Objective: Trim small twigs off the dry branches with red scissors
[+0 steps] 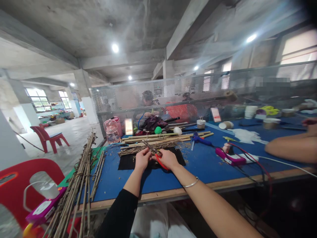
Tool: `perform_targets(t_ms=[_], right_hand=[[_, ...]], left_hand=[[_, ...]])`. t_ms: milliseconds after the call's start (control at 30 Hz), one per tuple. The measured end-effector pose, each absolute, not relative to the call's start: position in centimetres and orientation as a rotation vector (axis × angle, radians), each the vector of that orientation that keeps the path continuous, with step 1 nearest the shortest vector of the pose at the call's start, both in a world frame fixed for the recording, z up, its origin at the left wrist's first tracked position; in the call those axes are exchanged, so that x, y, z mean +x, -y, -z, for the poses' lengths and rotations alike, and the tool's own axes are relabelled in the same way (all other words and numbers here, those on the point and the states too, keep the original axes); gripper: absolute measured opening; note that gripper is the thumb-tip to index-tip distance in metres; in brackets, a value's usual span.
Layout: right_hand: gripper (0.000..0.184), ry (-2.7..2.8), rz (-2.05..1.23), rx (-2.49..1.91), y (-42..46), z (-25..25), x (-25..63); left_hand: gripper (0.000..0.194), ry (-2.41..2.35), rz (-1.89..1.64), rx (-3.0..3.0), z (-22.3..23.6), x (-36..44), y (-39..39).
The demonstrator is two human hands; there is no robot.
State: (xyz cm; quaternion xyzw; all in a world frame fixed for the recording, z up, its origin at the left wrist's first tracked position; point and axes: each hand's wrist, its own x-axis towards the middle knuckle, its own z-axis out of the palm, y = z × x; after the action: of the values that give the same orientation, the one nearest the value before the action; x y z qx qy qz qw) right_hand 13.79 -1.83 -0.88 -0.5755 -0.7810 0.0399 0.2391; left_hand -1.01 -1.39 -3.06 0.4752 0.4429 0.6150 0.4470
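My right hand (168,159) is closed around the red-handled scissors (162,162), whose blades point up and to the left. Close beside it, my left hand (143,159) has its fingers pinched together near the blades; what they hold is too small to make out. Both hands are over a black cloth (126,163) on the blue table (153,183). Just beyond them lies a heap of thin brown twigs (131,151). Several longer pale sticks (138,139) lie behind the twigs.
A bundle of long sticks (79,180) leans at the table's left end, near a red chair (15,178). On the right are a blue glue gun (201,140), a purple power strip (229,157) with cables, and another person's arm (289,148). A perforated metal screen (119,99) stands behind.
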Motion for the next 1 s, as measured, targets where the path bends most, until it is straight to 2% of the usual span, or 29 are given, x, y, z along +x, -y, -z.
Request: perform_targets(t_ms=[300, 800, 1000], right_hand=[[0.045, 2.145, -0.107, -1.466, 1.56, 1.61, 13.72], [0.039, 2.103, -0.137, -1.489, 1.67, 1.51, 13.65], [0.040, 2.093, -0.117, -1.457, 1.83, 1.41, 13.58]], left_hand=[[0.024, -1.063, -1.495, 1.222, 2.78, -1.03, 1.59], [0.030, -1.040, -1.509, 1.163, 2.71, -0.84, 1.70], [0.025, -1.069, -1.494, 1.207, 3.22, -0.90, 1.35]])
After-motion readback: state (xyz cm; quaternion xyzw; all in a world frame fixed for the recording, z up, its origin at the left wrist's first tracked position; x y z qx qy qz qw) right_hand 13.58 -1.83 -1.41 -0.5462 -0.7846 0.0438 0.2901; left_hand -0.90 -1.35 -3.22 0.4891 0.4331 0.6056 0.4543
